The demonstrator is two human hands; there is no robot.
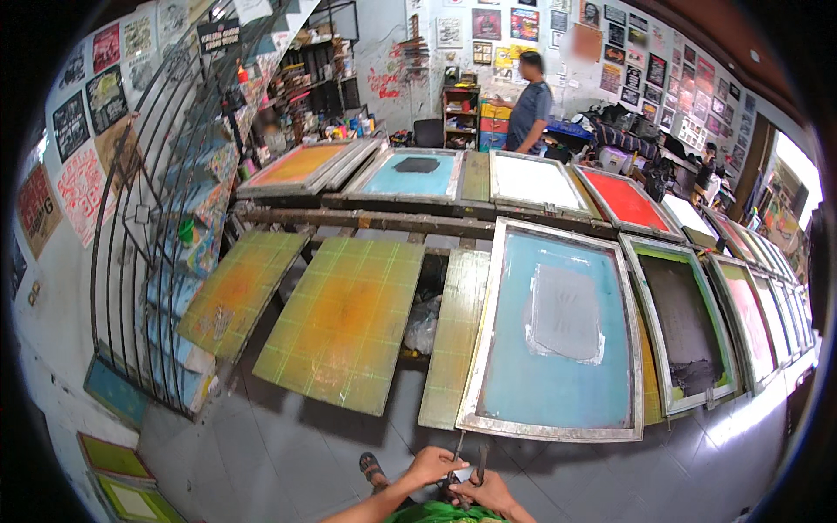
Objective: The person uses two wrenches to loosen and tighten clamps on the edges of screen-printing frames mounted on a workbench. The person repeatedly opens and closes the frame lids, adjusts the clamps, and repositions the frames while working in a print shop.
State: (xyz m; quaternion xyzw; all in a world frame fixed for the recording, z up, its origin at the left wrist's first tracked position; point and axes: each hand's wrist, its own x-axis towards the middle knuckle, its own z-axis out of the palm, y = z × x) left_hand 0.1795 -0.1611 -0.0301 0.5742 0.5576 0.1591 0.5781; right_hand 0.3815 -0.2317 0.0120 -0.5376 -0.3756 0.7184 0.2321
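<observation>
My left hand [432,465] and my right hand [492,494] are close together at the lower middle, just short of the nearest screen frame. The left fingers are closed around a thin metal rod [459,445] pointing away from me. In the closed right fingers is a dark, slim metal tool [481,462]; its exact kind is too small to make out. A small pale patch shows between the hands. Beyond them, a blue printing screen [556,405] with a grey rectangle in its middle lies in a worn metal frame on the table.
Stained yellow-green boards [344,318] jut toward me at left. More framed screens [684,318] run along the right, and others line the far side. A person in a dark shirt [530,109] stands behind the table. A metal stair railing [131,261] rises at left.
</observation>
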